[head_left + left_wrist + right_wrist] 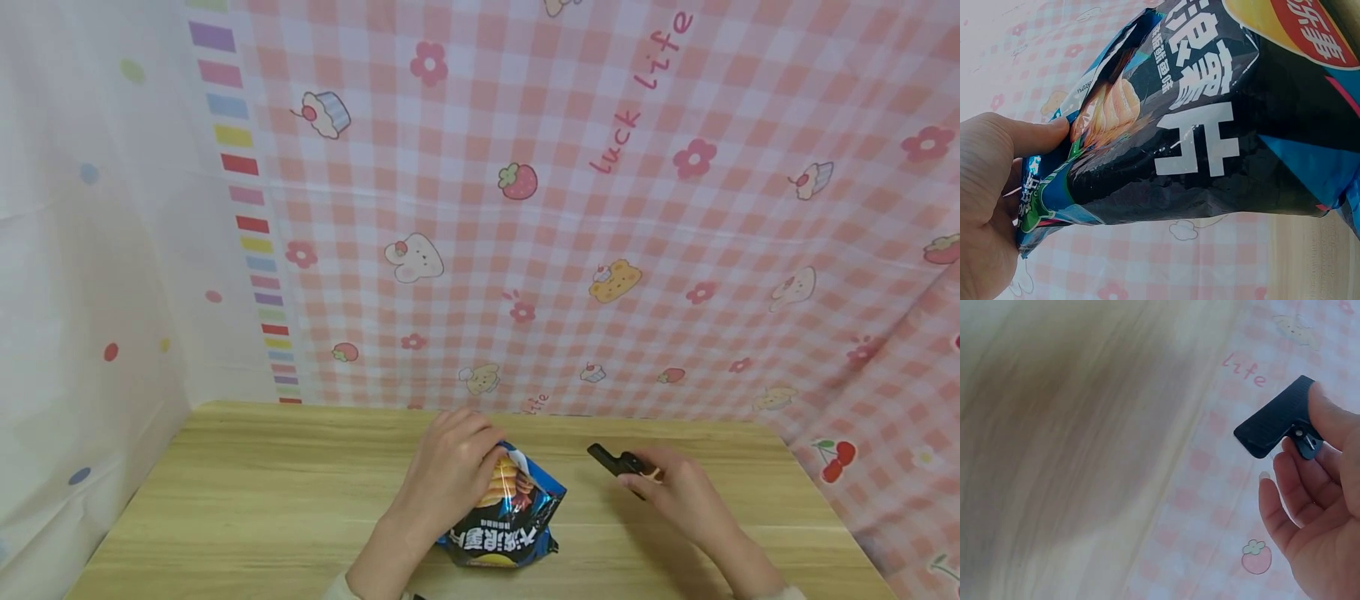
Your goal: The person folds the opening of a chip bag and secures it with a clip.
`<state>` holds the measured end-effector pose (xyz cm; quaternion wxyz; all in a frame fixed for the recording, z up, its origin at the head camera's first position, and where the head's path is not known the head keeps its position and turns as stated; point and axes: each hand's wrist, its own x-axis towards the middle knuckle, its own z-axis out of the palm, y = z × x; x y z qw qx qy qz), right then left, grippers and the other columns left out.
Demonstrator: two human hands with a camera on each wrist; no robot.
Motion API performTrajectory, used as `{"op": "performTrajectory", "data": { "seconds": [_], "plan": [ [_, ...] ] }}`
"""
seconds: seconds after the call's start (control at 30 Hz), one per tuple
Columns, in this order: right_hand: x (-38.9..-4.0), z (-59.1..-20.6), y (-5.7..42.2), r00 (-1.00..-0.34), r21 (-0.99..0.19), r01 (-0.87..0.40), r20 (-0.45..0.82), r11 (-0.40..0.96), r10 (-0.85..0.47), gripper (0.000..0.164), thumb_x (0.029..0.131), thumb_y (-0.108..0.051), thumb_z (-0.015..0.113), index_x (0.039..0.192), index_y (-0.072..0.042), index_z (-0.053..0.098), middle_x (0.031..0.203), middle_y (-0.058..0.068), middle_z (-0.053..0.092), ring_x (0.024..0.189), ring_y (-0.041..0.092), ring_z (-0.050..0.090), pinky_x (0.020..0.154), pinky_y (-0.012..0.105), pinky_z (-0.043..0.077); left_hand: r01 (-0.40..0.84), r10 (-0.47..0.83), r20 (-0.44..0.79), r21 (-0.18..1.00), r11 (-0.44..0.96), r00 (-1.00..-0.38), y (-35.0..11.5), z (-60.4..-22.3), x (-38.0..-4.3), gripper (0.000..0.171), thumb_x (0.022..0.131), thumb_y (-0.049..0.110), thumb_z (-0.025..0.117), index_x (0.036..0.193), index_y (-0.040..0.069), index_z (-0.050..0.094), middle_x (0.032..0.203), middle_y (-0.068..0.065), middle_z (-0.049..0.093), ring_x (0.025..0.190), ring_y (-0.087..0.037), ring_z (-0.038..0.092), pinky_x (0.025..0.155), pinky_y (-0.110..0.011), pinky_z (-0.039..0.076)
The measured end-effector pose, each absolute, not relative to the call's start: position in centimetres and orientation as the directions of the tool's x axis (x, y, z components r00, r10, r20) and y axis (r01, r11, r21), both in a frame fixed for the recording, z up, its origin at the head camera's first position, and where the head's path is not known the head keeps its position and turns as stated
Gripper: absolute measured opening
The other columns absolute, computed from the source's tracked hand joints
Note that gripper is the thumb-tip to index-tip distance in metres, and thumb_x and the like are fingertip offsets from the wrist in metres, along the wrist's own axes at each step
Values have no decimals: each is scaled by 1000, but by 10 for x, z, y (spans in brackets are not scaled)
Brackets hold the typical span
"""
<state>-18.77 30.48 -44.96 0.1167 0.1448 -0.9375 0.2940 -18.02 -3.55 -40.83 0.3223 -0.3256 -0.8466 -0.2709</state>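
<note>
A blue and black bag of potato chips (498,533) stands on the table, its far end folded over. My left hand (450,467) grips that folded end; in the left wrist view the thumb (1047,134) presses on the front of the bag (1204,169) and the fingers lie behind it. To the right, apart from the bag, my right hand (678,492) pinches a black clip (622,462) above the table. The right wrist view shows the clip (1279,419) with a wide flat jaw, held at its handle between thumb and fingers.
The wooden table (285,475) runs back to a pink checked cloth (465,217) with cartoon prints. A white dotted cloth (82,275) hangs on the left, and the checked cloth continues along the right side.
</note>
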Motion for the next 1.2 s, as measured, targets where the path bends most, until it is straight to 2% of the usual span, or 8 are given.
{"op": "performTrajectory", "data": {
  "seconds": [0.23, 0.37, 0.53, 0.87, 1.0, 1.2],
  "plan": [
    [-183, -446, 294, -914, -518, -353, 371, 780, -167, 23, 83, -11, 88, 104, -7, 78, 85, -5, 70, 64, 5, 54, 54, 25, 50, 727, 375, 726, 247, 640, -577, -35, -408, -180, 12, 84, 6, 88, 93, 10, 81, 90, 3, 73, 86, -14, 65, 75, -29, 53],
    [-181, -447, 287, -876, -501, -401, 456, 767, -160, 22, 80, -9, 90, 98, -8, 78, 81, -8, 66, 66, 3, 54, 54, 24, 49, 726, 377, 722, 248, 642, -580, -35, -409, -181, 11, 85, 7, 88, 94, 10, 81, 90, 2, 74, 87, -14, 65, 76, -29, 53],
    [-178, -448, 276, -819, -484, -473, 551, 736, -164, 25, 76, -3, 92, 94, -9, 77, 84, -7, 68, 70, 4, 57, 54, 25, 52, 727, 376, 721, 254, 638, -582, -35, -408, -180, 12, 85, 7, 87, 94, 9, 81, 91, 1, 74, 88, -15, 66, 77, -30, 54],
    [-173, -442, 257, -798, -537, -514, 586, 669, -142, 30, 73, 0, 93, 93, -15, 78, 90, -7, 71, 75, 6, 59, 64, 27, 54, 730, 376, 724, 252, 635, -578, -36, -409, -180, 12, 84, 6, 87, 95, 9, 81, 91, 1, 74, 87, -14, 66, 77, -30, 54],
    [-172, -440, 250, -774, -537, -559, 612, 631, -165, 30, 71, 2, 92, 92, -15, 79, 87, -9, 70, 75, 9, 58, 66, 23, 51, 733, 377, 732, 240, 637, -568, -36, -409, -181, 12, 84, 7, 87, 94, 9, 81, 90, 1, 74, 86, -15, 66, 77, -30, 54],
    [-172, -442, 244, -691, -493, -666, 691, 560, -213, 35, 67, 9, 92, 92, -11, 80, 84, -5, 69, 75, 9, 59, 69, 15, 48, 733, 379, 732, 237, 638, -567, -36, -409, -181, 12, 84, 7, 87, 94, 9, 81, 90, 0, 74, 86, -15, 66, 76, -30, 54]
  ]
}}
